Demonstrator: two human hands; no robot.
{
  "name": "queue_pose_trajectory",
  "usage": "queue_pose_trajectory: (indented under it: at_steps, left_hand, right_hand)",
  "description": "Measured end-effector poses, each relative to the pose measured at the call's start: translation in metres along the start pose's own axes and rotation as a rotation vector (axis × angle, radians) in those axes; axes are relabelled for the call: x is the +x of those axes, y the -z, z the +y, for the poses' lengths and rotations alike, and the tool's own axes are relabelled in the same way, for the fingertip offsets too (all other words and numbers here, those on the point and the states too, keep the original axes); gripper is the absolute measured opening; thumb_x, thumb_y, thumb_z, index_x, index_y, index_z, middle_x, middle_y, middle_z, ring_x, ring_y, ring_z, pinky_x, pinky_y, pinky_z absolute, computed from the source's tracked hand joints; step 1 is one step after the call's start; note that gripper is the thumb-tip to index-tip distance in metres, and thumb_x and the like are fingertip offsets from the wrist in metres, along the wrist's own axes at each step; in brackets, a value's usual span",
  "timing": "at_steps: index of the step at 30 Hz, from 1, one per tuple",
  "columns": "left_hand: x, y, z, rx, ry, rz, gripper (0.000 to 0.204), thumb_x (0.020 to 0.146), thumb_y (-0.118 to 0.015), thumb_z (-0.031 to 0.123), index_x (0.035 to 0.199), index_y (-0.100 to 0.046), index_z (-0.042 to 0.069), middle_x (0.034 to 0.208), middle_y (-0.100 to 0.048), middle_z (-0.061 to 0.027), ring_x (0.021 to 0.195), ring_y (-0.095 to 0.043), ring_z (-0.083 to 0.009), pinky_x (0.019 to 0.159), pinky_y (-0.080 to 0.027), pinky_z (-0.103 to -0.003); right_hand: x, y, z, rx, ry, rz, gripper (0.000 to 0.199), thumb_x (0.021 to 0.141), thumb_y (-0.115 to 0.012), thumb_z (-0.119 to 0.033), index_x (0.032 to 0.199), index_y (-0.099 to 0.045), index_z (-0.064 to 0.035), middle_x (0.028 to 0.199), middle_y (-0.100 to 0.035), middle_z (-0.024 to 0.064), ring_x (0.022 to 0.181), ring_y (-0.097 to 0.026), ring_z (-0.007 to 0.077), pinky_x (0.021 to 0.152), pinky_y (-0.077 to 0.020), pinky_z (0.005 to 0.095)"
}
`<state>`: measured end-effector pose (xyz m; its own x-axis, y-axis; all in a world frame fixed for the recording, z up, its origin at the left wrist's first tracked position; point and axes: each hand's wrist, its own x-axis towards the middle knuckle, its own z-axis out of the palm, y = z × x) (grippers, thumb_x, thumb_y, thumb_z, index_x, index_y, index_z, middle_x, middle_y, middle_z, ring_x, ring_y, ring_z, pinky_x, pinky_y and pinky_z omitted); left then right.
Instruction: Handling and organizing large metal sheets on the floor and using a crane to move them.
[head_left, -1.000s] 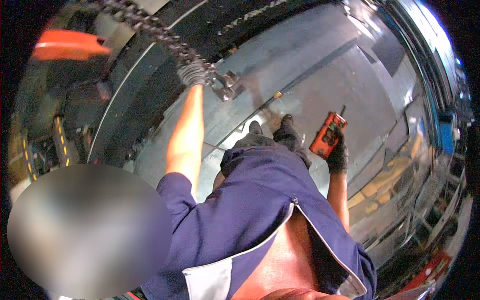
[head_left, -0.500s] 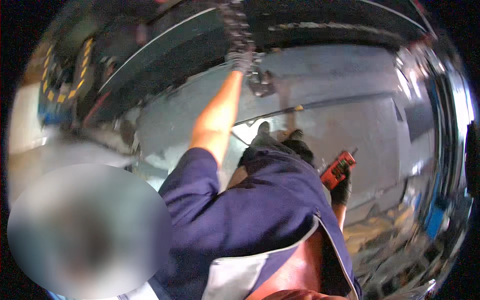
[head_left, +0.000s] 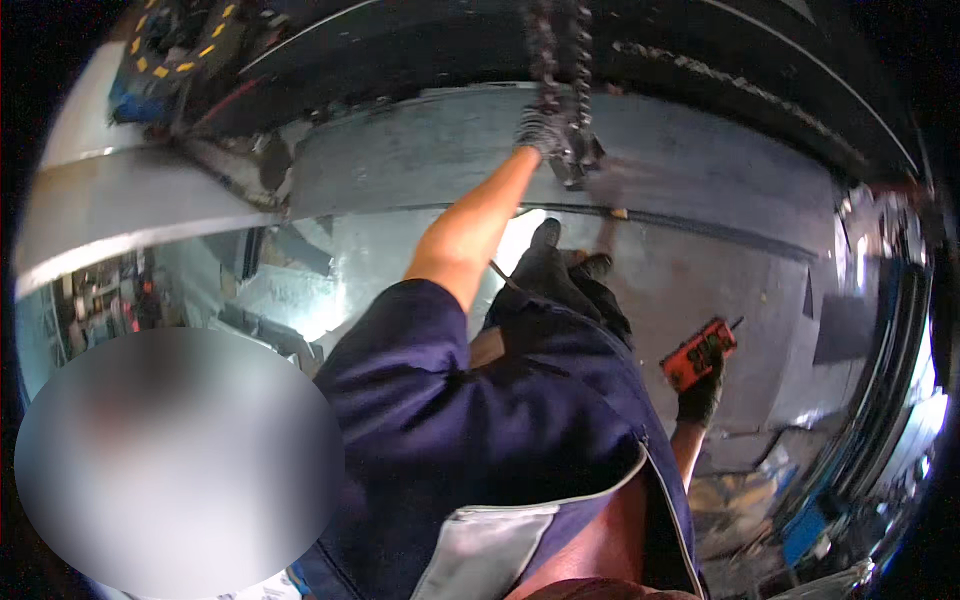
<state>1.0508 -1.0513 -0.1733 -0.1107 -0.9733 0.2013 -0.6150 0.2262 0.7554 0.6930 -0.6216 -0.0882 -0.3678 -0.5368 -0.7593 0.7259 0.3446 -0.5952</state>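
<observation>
Dark linked metal chain: is hanging in two strands across the near face of the long black metal beam; whether it is touching the beam, I cannot tell.
Left hand: is wearing a grey glove and reaching, arm extended, to just on the person's side of the beam; its fingers are clamped around the chain's left strand, near the bottom.
Dark metal end fitting: is hanging at the chain's lower end, just beside the left hand and nearer the person than the beam; its exact shape is too blurred to tell.
Right hand: is wearing a dark glove, well apart from the beam and toward the person; its fingers are clamped on the handset.
Red box-shaped handset: is showing black controls and a short dark aerial, well back from the beam.
Dark shoes: are pointing toward the beam, standing apart from it.
Smooth grey floor: is stretching back from the beam, a dark seam running roughly alongside it.
Small yellow piece: is lying at that seam, near the beam.
</observation>
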Motion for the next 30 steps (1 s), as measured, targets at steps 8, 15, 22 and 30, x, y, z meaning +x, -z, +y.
queue_pose_trajectory:
  at_steps: [8, 15, 22, 30]
  left_hand:
    - [-0.05, 0.025, 0.047, -0.621, 0.796, 0.035, 0.019, 0.087, -0.067, 0.03, 0.092, -0.068, 0.012, 0.069, -0.064, -0.0017, 0.055, -0.056, -0.0126, 0.05, -0.044, -0.03]
    - [-0.068, 0.026, 0.049, -0.638, 0.878, 0.015, 0.02, 0.087, -0.068, 0.029, 0.09, -0.065, 0.009, 0.072, -0.065, -0.0021, 0.058, -0.057, -0.0124, 0.05, -0.044, -0.03]
    - [-0.133, 0.026, 0.066, -0.776, 1.008, -0.007, 0.022, 0.087, -0.069, 0.026, 0.083, -0.061, 0.006, 0.068, -0.062, -0.0044, 0.053, -0.055, -0.0138, 0.046, -0.042, -0.029]
    - [-0.165, 0.026, 0.068, -0.763, 1.178, 0.029, 0.021, 0.087, -0.069, 0.029, 0.083, -0.06, 0.01, 0.068, -0.059, -0.0012, 0.052, -0.052, -0.0133, 0.048, -0.041, -0.029]
  right_hand:
    - [-0.003, 0.021, 0.05, 0.237, -0.126, 0.044, 0.051, 0.09, -0.053, -0.047, 0.126, -0.055, -0.012, 0.121, -0.061, 0.0069, 0.106, -0.057, 0.0264, 0.089, -0.0458, 0.0489]
    - [-0.044, -0.015, 0.078, 0.365, -0.153, 0.04, 0.049, 0.09, -0.056, -0.044, 0.126, -0.055, -0.0096, 0.117, -0.062, 0.0095, 0.105, -0.059, 0.0278, 0.09, -0.0475, 0.0479]
    - [-0.058, -0.043, 0.099, 0.4, -0.189, 0.07, 0.042, 0.091, -0.057, -0.038, 0.122, -0.057, -0.0103, 0.111, -0.064, 0.0107, 0.099, -0.062, 0.0275, 0.085, -0.0506, 0.0464]
    - [-0.077, -0.049, 0.131, 0.535, -0.186, 0.043, 0.044, 0.091, -0.057, -0.041, 0.122, -0.054, -0.0099, 0.106, -0.065, 0.0096, 0.095, -0.063, 0.0262, 0.083, -0.0521, 0.0454]
